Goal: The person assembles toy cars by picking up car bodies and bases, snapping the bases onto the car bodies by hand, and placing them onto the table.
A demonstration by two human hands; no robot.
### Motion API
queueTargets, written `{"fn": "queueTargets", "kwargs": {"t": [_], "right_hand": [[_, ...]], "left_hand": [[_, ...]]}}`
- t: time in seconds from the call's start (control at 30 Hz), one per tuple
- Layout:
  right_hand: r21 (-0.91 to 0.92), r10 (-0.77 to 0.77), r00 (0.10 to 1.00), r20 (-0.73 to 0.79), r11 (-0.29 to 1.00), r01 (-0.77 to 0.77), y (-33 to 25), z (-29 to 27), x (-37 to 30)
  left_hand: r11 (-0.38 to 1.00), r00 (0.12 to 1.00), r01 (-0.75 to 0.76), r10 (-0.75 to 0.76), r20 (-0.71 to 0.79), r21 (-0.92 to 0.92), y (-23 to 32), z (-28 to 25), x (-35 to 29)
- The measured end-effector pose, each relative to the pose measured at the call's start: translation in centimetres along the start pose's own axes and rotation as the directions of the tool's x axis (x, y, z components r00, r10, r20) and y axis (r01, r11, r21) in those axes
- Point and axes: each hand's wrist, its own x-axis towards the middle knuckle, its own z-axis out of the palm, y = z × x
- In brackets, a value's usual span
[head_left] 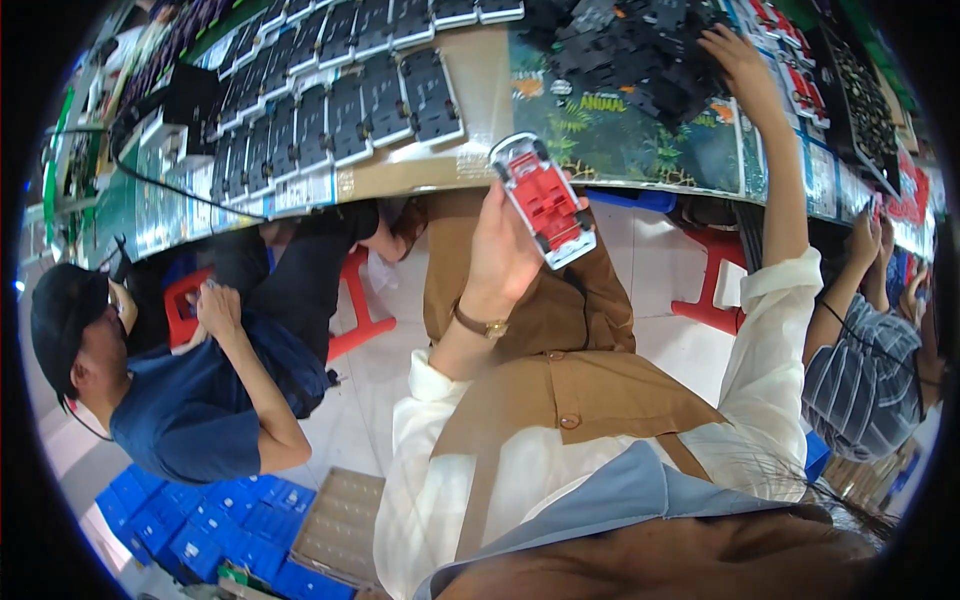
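My left hand [500,240] is closed around a toy car [545,200], held just off the table's near edge. The car has a white body and a red interior, and its underside faces up with dark wheels showing. On the far right, my right hand [740,70] reaches to the edge of a heap of black plastic parts [640,65]. Its fingers are apart and touch the heap; no part shows in its grasp. Left of the heap, rows of toy cars with black bases [360,110] lie on the table, white edges visible.
Red and white car parts [800,85] lie at the right of the table [480,165]. A black cable [180,185] crosses its left side. A person in a dark cap [70,310] sits at left, another in a striped top [870,370] at right. Blue boxes [200,520] stand behind.
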Motion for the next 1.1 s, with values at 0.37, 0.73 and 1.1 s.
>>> {"fn": "queueTargets", "kwargs": {"t": [0.37,0.73,1.1], "right_hand": [[0.028,0.205,0.977,0.064,0.978,-0.207,-17.3,-3.8,0.4],[0.35,0.065,0.998,0.002,0.935,-0.062,-19.5,-3.4,0.4],[0.436,0.18,0.968,-0.173,0.895,-0.088,-21.6,-5.3,-0.7]], "left_hand": [[0.999,0.999,-0.042,0.042,-0.031,-0.003,0.1,-0.9,-0.6],[0.997,0.995,-0.08,0.08,-0.059,-0.001,1.2,-1.9,-1.7],[0.993,0.994,-0.095,0.092,-0.06,-0.064,0.6,-2.3,-1.1]]}}
